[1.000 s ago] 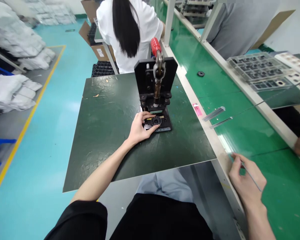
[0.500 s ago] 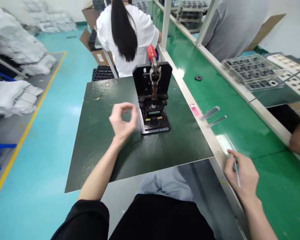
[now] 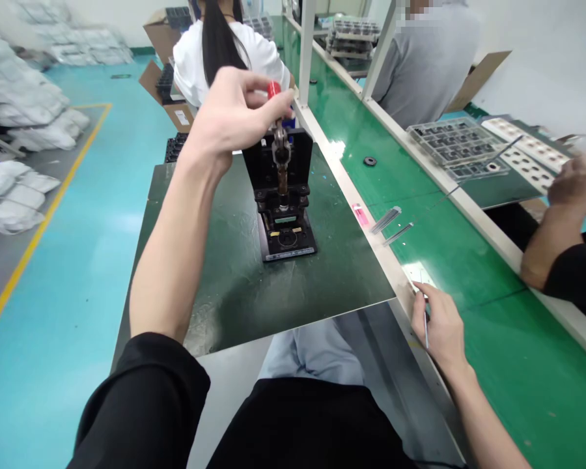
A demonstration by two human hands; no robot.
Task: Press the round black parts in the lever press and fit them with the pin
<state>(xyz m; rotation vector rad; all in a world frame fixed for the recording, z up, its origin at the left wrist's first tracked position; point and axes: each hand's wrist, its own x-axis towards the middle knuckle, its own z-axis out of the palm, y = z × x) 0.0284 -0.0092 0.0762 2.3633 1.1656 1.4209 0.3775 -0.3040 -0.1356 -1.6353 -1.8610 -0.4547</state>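
My left hand (image 3: 239,111) is at the top of a black toggle-clamp press (image 3: 283,195), its fingers and thumb closed around the red lever handle (image 3: 273,89). Part of the handle is hidden by the hand. The press stands on a dark green board (image 3: 229,286), and a black round part (image 3: 288,239) shows in its base. Over the right-hand rail, my right hand (image 3: 442,322) pinches a thin pale strip (image 3: 426,331). A small white sheet (image 3: 418,273) lies just beyond its fingertips.
Bundles of thin strips (image 3: 385,220) and a pink piece (image 3: 360,214) lie on the pale rail. Beyond, a black ring (image 3: 370,161) rests on the green belt (image 3: 395,176). Trays (image 3: 449,140) stand at right; a co-worker's arm (image 3: 551,241) is near them. Another person (image 3: 264,49) sits ahead.
My left hand has risen from beside the press to its red lever handle and closed on it. My right hand still holds the strip. The view has shifted slightly.
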